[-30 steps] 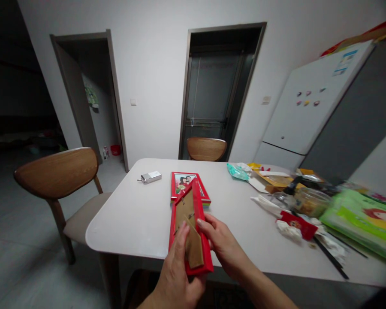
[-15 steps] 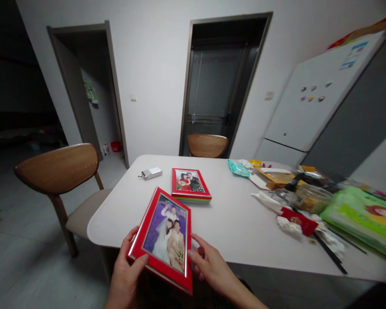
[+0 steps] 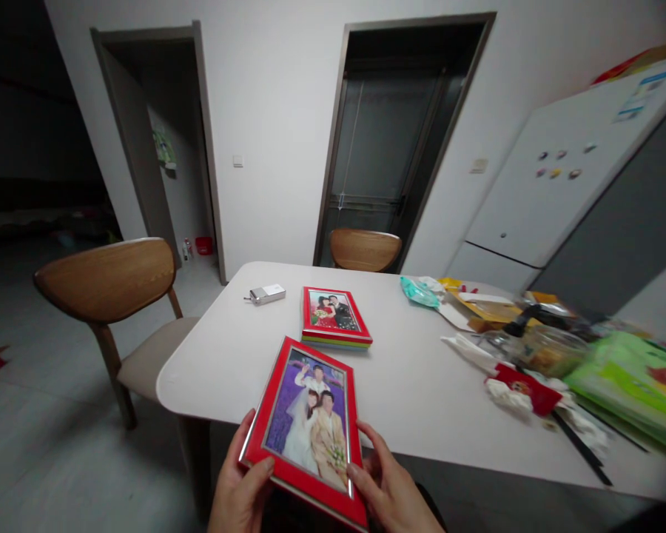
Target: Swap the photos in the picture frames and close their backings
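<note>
Left hand: pinches the near-left corner of a red rectangular picture frame with silver trim; thumb on the face, other fingers behind the edge.
Right hand: grips the same piece low on its right border, thumb on the front; the other fingers partly hidden.
Held frame: between both hands, tilted, picture side up; photo shows three people on a violet ground. Near end juts past the table edge; contact with the white rounded-corner table cannot be told.
Stack: just beyond the grip, a second red picture frame, face up, above a layer with a green edge.
Silver box: beyond the grip and to its left, a small silver rectangular case with a short dark strap.
Right of grip: crumpled white tissue against a red printed packet; farther right, a large green plastic package.
Wooden chair: brown curved backrest, well left of the grip.
</note>
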Motion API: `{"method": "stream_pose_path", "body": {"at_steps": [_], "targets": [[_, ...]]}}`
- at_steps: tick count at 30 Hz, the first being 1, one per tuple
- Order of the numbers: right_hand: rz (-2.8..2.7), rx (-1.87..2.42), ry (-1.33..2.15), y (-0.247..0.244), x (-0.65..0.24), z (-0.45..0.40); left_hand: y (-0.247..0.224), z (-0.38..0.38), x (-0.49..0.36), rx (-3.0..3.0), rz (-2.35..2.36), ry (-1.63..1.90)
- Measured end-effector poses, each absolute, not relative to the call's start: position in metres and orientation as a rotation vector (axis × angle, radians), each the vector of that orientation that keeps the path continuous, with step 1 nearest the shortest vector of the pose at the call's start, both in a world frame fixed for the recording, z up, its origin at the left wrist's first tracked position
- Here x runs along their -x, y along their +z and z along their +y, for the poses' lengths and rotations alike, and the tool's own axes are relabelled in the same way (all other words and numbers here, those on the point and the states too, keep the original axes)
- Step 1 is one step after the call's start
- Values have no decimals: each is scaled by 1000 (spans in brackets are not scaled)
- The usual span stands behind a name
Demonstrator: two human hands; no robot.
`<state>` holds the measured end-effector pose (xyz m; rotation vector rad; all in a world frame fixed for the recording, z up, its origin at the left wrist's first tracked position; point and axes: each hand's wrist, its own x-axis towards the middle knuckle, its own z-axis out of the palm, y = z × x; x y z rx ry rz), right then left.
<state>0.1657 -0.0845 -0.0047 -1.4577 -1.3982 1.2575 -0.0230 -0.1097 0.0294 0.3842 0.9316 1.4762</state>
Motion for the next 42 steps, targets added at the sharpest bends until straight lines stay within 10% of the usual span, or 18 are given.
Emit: {"method": "stream_pose_path", "body": {"at_steps": [33, 42], "targets": [[-2135, 1504, 542, 14, -27, 50, 2, 10, 179, -1617, 2209, 988], [-1812, 1276, 714, 24, -67, 26, 24, -31, 119, -1363, 1971, 1533]]}}
